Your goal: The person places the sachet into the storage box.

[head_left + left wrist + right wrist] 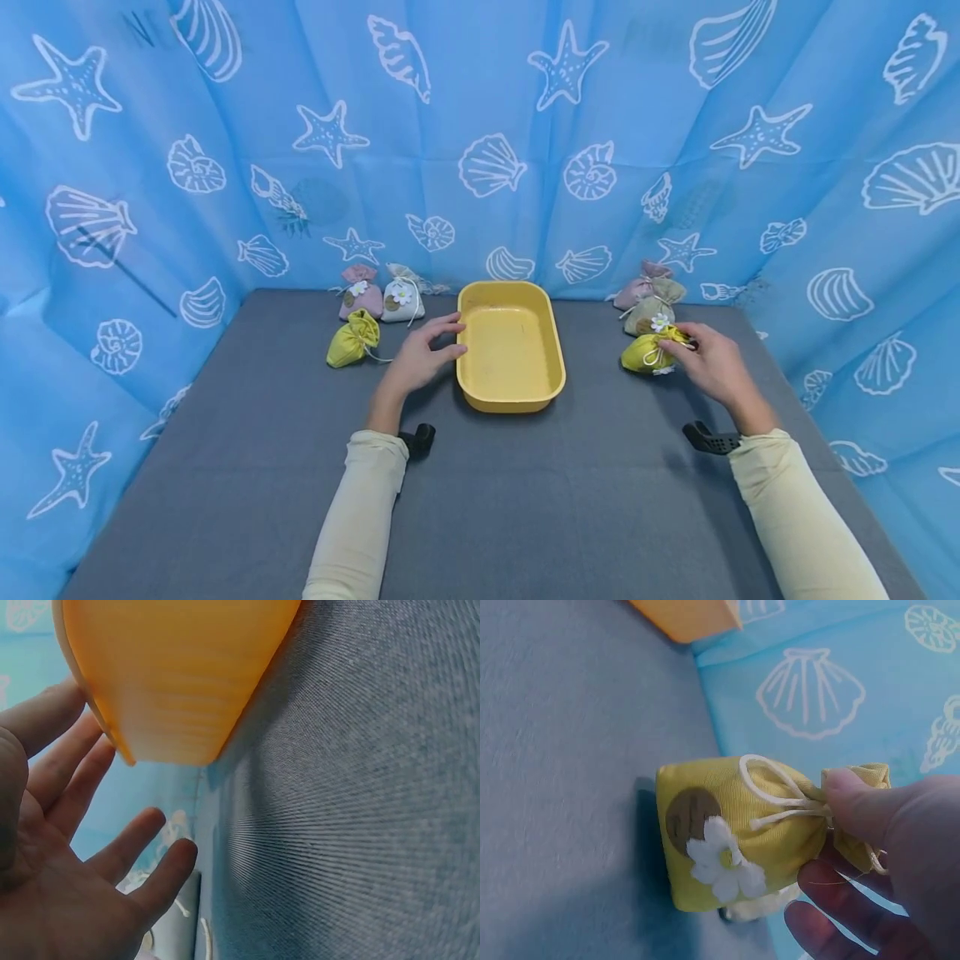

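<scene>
My right hand (712, 362) pinches a yellow drawstring pouch (735, 817) by its gathered neck, thumb on top and fingers beneath. The pouch has a white cord bow, a white fabric flower and a round brown patch. Behind it in the head view sit a beige pouch (651, 315) and a pink pouch (632, 292). At the left rim of a yellow rectangular basin (510, 402) is my left hand (420, 358), its fingers spread and fairly straight. In the left wrist view its fingertips (94, 742) touch the basin's rim; the two lower fingers stand apart from it.
Left of the basin lie another yellow pouch (345, 346), a pink pouch (362, 298) and a whitish pouch (401, 300) with loose cords. Grey cloth (487, 517) covers the table. A blue curtain (480, 125) with white shells and starfish hangs around its back and sides.
</scene>
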The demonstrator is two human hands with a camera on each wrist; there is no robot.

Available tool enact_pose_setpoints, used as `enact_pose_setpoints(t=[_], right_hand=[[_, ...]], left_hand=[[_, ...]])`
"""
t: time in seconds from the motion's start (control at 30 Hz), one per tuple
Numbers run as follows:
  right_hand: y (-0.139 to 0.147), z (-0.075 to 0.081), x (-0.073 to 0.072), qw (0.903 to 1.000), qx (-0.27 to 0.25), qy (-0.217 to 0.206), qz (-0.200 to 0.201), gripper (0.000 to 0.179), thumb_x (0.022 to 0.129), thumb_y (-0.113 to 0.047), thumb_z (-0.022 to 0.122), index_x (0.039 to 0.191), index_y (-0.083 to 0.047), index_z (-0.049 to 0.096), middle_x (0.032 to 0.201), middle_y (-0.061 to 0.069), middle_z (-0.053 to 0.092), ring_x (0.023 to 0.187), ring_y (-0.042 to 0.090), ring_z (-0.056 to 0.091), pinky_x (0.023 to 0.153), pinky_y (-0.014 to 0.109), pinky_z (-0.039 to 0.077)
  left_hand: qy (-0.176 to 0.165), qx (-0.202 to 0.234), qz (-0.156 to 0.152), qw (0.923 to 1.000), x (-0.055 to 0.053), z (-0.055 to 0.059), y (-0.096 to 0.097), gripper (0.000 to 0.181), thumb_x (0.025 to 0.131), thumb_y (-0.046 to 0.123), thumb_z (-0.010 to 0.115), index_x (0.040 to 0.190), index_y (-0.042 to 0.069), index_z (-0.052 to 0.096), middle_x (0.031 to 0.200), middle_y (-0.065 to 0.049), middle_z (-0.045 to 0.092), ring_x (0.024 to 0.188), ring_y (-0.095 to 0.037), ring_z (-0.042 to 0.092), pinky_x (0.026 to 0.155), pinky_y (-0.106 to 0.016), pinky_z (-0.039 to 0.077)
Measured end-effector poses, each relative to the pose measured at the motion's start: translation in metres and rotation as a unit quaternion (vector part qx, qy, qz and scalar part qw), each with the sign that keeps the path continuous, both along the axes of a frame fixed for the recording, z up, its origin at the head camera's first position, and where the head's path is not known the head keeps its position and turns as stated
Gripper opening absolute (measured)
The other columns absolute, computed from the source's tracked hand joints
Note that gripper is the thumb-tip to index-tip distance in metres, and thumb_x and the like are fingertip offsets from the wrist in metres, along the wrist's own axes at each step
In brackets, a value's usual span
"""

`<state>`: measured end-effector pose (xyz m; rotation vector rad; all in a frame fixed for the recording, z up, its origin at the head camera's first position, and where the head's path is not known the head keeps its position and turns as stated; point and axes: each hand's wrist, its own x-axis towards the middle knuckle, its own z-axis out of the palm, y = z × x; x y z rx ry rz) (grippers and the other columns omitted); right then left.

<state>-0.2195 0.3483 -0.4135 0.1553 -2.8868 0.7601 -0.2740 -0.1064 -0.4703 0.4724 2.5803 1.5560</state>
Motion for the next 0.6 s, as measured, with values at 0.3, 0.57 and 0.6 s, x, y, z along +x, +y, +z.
enact_pose_setpoints(t=[0.3,0.57,0.6], right_hand=[[-0.019,0.019,0.0,0.9992,-0.018,0.034,-0.008,0.048,0.106,-0.033,0.055,0.131,0.007,0.059,0.114,0.027,0.064,0.102,0.042,0.065,0.075,0.045,0.054],[-0.039,0.039,-0.006,0.9968,-0.044,0.065,0.013,0.042,0.105,-0.03,0.059,0.129,0.003,0.063,0.114,0.022,0.065,0.1,0.039,0.067,0.072,0.024,0.049],[-0.043,0.041,-0.007,0.9964,-0.049,0.067,0.017,0.042,0.105,-0.03,0.059,0.131,0.002,0.062,0.116,0.022,0.064,0.101,0.039,0.067,0.071,0.02,0.048]], left_hand=[[-0.014,-0.001,0.003,0.9999,0.0,0.002,0.001,0.046,0.099,0.031,0.069,0.142,0.015,0.061,0.162,0.014,0.041,0.157,-0.022,0.027,0.128,-0.055,0.023],[-0.023,0.013,0.006,0.9996,0.0,-0.003,0.001,0.047,0.098,0.031,0.069,0.141,0.015,0.061,0.161,0.016,0.041,0.157,-0.022,0.027,0.126,-0.058,0.025],[-0.023,0.015,0.005,0.9996,0.001,-0.003,0.001,0.047,0.098,0.031,0.069,0.141,0.015,0.061,0.162,0.015,0.041,0.158,-0.022,0.026,0.126,-0.058,0.025]])
